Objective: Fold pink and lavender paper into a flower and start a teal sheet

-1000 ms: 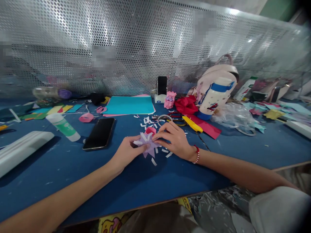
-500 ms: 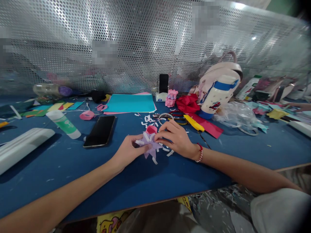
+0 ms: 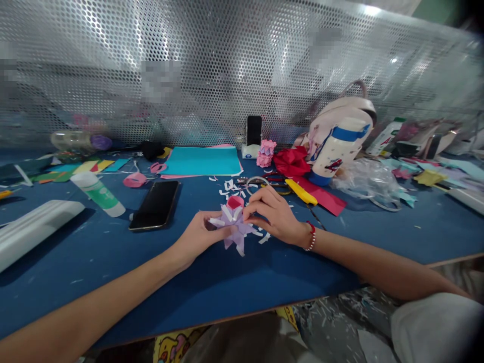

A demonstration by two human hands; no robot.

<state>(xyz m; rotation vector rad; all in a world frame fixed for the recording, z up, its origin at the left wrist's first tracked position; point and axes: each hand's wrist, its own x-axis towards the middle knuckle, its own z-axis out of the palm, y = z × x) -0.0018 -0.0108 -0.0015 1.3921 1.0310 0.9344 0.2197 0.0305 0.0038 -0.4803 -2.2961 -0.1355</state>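
Note:
A lilac paper flower with pointed petals and white strips on its tips is between my hands, just above the table. A pink paper ring shows at its top. My left hand grips the flower from the left, thumb across its front. The thumb and fingers of my right hand are pinched together at its upper right edge; whether they hold a petal or a small strip is hidden. White paper scraps lie behind it, beside a roll of tape or ring.
To the left lie a black phone, a glue tube and a long white case. Blue paper sheets lie behind. A yellow cutter, red paper, a bottle and a backpack stand or lie right.
The flower has tilted slightly in my left hand, and its lower petals have shifted. My right fingers have moved a little rightward along its edge.

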